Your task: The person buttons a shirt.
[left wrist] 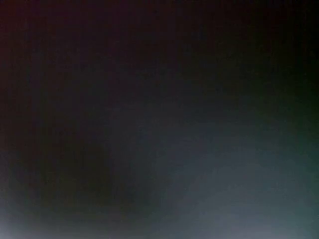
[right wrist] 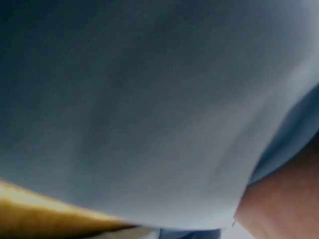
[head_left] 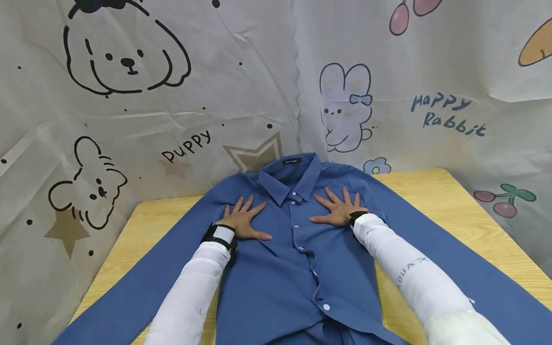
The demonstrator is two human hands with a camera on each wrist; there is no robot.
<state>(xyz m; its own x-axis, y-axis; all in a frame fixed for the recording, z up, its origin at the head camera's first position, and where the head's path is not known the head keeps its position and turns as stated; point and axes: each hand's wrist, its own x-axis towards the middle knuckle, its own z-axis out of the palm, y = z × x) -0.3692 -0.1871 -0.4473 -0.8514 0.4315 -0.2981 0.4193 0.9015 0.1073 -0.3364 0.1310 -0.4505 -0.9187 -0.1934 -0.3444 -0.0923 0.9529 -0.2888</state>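
A blue long-sleeved shirt (head_left: 276,273) lies front up, its collar (head_left: 308,179) at the far end and both sleeves spread outward. Small white buttons run down its front; the lower placket is wavy and the cloth near me is rumpled. My left hand (head_left: 242,221) rests flat on the left chest with fingers spread. On the right chest my right hand (head_left: 338,209) also lies with spread fingers, touching the cloth. The left wrist view is too dark to make anything out. In the right wrist view, close blue cloth (right wrist: 149,124) fills most of the picture.
Beneath the shirt is a light wooden table (head_left: 414,187), its far edge against a pale curtain (head_left: 258,57) printed with cartoon animals and words. White sleeves cover both forearms, and a black strap (head_left: 220,235) circles the left wrist.
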